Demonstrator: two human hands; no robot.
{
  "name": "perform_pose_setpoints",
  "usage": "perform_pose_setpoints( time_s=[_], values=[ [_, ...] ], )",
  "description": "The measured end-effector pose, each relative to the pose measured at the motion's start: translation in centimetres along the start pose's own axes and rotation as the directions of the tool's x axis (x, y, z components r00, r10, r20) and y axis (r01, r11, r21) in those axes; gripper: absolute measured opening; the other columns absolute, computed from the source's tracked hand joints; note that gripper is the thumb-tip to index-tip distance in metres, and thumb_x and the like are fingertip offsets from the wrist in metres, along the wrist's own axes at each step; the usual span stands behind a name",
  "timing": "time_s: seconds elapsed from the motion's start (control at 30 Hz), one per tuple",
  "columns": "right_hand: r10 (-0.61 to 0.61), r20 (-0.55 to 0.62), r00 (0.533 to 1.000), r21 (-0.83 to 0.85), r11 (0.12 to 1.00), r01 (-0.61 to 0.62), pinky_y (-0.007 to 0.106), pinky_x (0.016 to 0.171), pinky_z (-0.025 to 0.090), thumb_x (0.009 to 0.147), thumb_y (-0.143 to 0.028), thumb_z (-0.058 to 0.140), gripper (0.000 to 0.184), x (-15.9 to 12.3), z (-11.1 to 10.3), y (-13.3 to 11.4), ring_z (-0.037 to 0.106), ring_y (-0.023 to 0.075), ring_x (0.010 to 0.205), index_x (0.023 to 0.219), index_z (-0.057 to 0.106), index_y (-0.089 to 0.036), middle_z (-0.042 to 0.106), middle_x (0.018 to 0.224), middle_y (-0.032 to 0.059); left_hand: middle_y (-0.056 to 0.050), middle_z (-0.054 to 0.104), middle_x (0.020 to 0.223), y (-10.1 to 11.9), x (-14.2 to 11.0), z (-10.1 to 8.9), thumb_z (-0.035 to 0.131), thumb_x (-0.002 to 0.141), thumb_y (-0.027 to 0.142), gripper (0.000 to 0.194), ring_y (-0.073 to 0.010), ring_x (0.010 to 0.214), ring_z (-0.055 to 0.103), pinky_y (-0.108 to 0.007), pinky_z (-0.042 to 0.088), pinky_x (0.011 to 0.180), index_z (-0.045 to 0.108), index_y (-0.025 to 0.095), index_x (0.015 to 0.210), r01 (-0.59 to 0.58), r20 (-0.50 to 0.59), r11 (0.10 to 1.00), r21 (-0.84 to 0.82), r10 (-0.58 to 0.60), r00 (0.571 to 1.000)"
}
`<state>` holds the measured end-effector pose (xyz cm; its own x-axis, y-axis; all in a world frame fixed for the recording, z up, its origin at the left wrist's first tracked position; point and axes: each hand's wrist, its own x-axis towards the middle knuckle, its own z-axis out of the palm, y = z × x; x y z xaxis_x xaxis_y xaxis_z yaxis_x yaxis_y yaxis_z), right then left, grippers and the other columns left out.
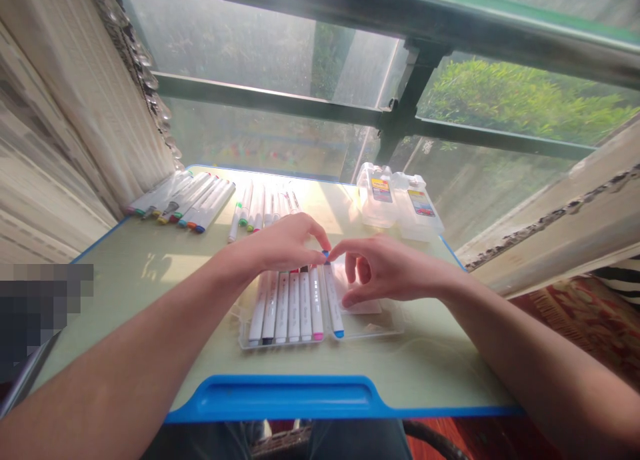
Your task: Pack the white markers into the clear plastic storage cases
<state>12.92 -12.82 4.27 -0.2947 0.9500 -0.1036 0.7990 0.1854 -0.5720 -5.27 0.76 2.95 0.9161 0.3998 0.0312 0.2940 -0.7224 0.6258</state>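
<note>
A white marker with blue ends (333, 303) lies tilted over the middle of an opened clear plastic case (385, 323). My left hand (293, 240) reaches over the case, its thumb and index finger pinched at the marker's far blue end. My right hand (385, 267) is on the other side, its index fingertip at that same end. The right thumb stays apart, near the marker's side, and the other right fingers curl loosely. Several white markers (294, 307) stand side by side in the case's left half, one with a pink end and one with a black end.
More markers lie in a row (257, 207) behind my left hand and in a pile (193, 200) at the far left. Two clear cases (420, 227) with labels stand at the back right. A blue tray groove (285, 397) edges the table in front, with a window behind.
</note>
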Motion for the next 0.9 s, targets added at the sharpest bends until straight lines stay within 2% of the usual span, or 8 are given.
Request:
perform_pose_setpoints(
  time_s=[0.2, 0.4, 0.73, 0.9],
  values=[
    [-0.012, 0.007, 1.0, 0.008, 1.0, 0.012, 0.023, 0.058, 0.042, 0.072, -0.04, 0.083, 0.053, 0.03, -0.02, -0.08, 0.063, 0.0125, 0.063, 0.118, 0.065, -0.021, 0.068, 0.075, -0.0022, -0.006, 0.073, 0.103, 0.38, -0.17, -0.17, 0.066, 0.072, 0.029, 0.025, -0.0228, 0.096, 0.067, -0.034, 0.05, 0.087, 0.078, 0.022, 0.093, 0.037, 0.005, 0.999, 0.04, -0.037, 0.999],
    [-0.015, 0.023, 1.0, 0.034, 0.999, 0.014, 0.023, 0.06, 0.043, 0.072, -0.04, 0.083, 0.054, -0.05, -0.04, -0.47, 0.063, 0.0132, 0.065, 0.119, 0.065, -0.023, 0.068, 0.076, -0.0021, -0.005, 0.074, 0.102, 0.39, -0.16, -0.12, 0.066, 0.071, 0.025, 0.024, -0.0235, 0.101, 0.066, -0.034, 0.048, 0.093, 0.078, 0.022, 0.091, -0.001, 0.013, 0.999, 0.032, 0.001, 1.0],
    [0.007, 0.027, 1.0, 0.057, 0.998, -0.009, 0.023, 0.06, 0.045, 0.072, -0.04, 0.083, 0.06, -0.07, 0.05, -0.53, 0.064, 0.0131, 0.065, 0.126, 0.063, -0.023, 0.07, 0.075, -0.0023, -0.006, 0.073, 0.105, 0.49, -0.38, 0.02, 0.065, 0.073, 0.025, 0.024, -0.0233, 0.102, 0.066, -0.034, 0.049, 0.094, 0.078, 0.021, 0.092, 0.003, -0.012, 0.999, 0.039, -0.003, 1.0],
    [0.011, 0.008, 1.0, 0.037, 0.999, -0.011, 0.022, 0.058, 0.047, 0.073, -0.037, 0.082, 0.057, 0.01, -0.01, -0.52, 0.062, 0.0117, 0.06, 0.126, 0.066, -0.022, 0.067, 0.071, -0.0029, -0.005, 0.07, 0.117, 0.43, -0.59, -0.29, 0.058, 0.073, 0.015, 0.037, -0.0212, 0.111, 0.062, -0.032, 0.046, 0.099, 0.074, 0.022, 0.106, 0.001, -0.053, 0.995, 0.099, 0.004, 0.999]
  ],
)
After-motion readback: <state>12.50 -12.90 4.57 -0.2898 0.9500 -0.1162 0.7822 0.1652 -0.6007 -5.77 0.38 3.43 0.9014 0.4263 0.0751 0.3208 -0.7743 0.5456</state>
